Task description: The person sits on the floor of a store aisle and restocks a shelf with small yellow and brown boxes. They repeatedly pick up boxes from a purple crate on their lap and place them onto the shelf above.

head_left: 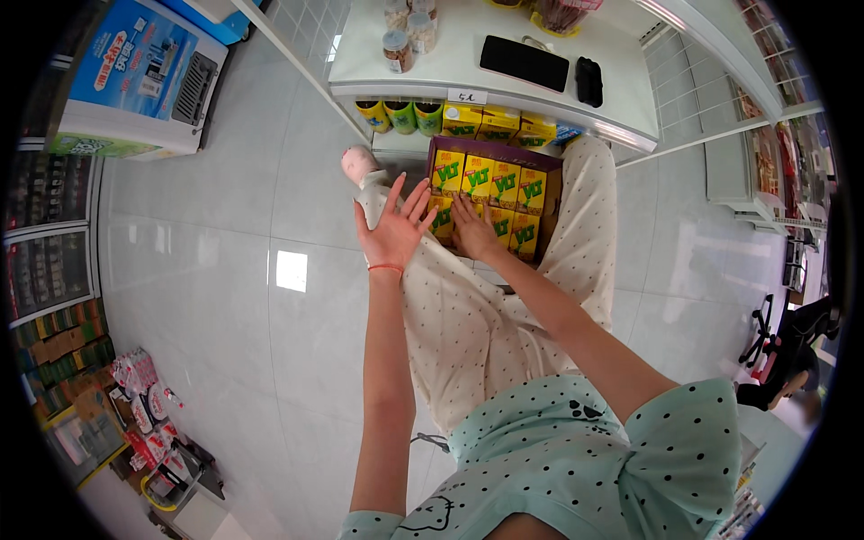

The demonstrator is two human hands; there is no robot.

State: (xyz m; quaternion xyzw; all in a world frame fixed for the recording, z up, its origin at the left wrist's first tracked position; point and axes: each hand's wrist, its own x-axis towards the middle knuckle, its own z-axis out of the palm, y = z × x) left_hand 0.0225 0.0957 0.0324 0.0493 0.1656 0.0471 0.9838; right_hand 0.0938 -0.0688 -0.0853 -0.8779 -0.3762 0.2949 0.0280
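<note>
A purple-edged cardboard box (504, 151) of yellow drink cartons (532, 191) stands between my legs, close to the low shelf. The cartons sit in rows with their printed faces up. My right hand (474, 230) reaches over the near left part of the box, its fingers stretched out and touching the cartons there. Part of those cartons is hidden beneath it. To the left of the box, my left hand (394, 232) is raised with its palm turned up and fingers spread. It holds nothing, and a thin red band circles its wrist.
On the white shelf (450, 63) lie a black phone (525, 63) and a small black object (589, 83), near several jars (398, 51). Below are more yellow cartons (461, 119) and green canisters (428, 117). A blue-topped freezer (135, 72) stands far left; stocked racks line the right.
</note>
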